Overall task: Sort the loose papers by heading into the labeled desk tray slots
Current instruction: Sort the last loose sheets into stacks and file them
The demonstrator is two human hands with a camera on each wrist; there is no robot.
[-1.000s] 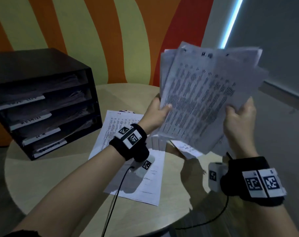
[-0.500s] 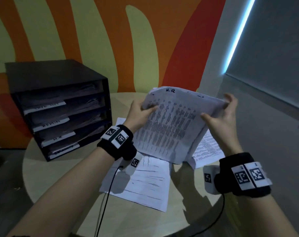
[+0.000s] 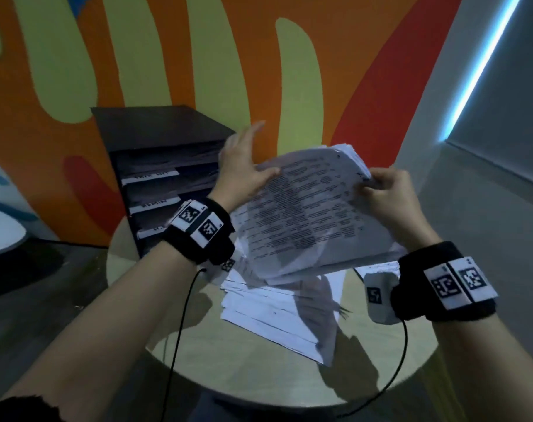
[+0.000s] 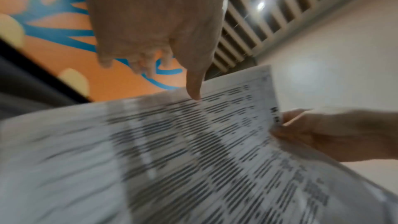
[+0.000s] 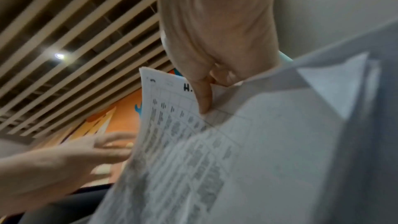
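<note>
The sheaf is held in the air above the table, right of the tray. The right hand pinches its far right corner; the left hand is released, thumb on the page. Only the right wrist view shows the heading "H.". Tray labels are unreadable. More papers lie on the table below.

Office, desk tray, mural wall

A round pale table stands before an orange, yellow-green and red mural wall; a light strip glows right.
</note>
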